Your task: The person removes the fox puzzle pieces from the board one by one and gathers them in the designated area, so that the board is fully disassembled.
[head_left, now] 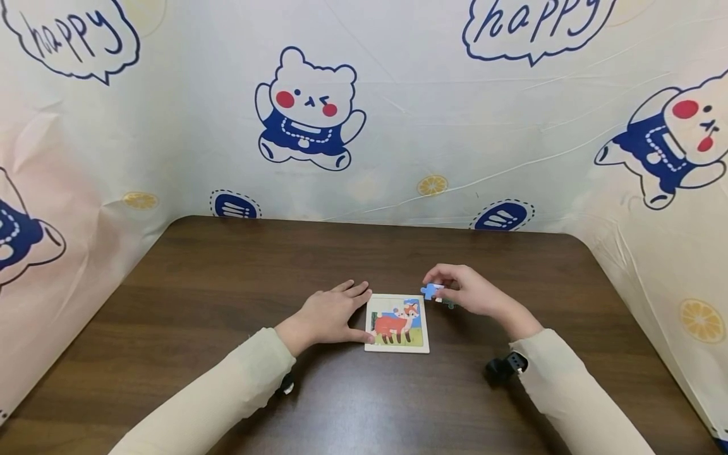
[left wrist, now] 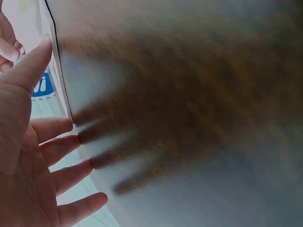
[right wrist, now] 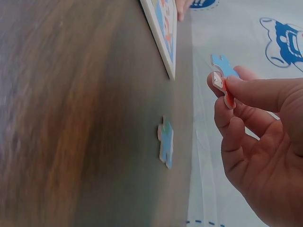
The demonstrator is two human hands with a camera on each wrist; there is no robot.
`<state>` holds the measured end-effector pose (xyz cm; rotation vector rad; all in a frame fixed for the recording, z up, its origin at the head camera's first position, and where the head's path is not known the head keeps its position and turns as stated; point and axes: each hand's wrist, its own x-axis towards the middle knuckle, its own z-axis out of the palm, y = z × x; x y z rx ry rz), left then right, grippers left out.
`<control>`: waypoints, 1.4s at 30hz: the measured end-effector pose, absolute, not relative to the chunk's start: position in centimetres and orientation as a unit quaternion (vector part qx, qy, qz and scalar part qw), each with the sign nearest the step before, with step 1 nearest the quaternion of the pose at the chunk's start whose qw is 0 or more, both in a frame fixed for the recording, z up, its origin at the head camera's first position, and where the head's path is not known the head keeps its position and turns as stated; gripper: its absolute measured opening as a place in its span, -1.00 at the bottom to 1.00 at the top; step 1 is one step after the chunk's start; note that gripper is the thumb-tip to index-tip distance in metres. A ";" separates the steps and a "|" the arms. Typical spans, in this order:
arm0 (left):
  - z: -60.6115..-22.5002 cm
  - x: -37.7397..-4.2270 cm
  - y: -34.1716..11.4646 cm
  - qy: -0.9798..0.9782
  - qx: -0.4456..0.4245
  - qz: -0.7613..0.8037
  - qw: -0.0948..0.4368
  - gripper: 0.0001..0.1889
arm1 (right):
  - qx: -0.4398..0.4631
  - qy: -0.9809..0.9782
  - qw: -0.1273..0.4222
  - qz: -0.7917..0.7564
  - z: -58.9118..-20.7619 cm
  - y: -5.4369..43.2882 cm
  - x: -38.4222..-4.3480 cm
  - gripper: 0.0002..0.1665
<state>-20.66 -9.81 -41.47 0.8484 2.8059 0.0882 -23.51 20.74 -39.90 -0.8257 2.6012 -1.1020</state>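
Note:
A square, pale-framed jigsaw puzzle (head_left: 396,348) lies on the table, showing a reddish animal on blue and green. My left hand (head_left: 332,316) is at its left side with fingers spread. The thumb lies over the lower left border, and the fingertips reach the upper left corner. Just past the upper right corner, my right hand (head_left: 469,289) pinches a jigsaw piece (right wrist: 224,66) between thumb and fingers. Blue shows on it, with orange and white beside the thumb. Below that hand a loose blue-green jigsaw piece (right wrist: 165,144) lies on the table, mostly hidden in the head view.
The dark wood table (head_left: 364,398) runs back to a pale printed curtain (head_left: 398,126) with bears and lettering, which also hangs along both sides. A black wrist camera (head_left: 503,370) sits at the right cuff.

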 end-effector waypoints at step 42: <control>-41.4 -20.6 -9.9 0.950 0.292 0.034 0.103 0.03 | -0.215 0.905 0.107 -0.351 -41.4 28.8 -23.4 -0.72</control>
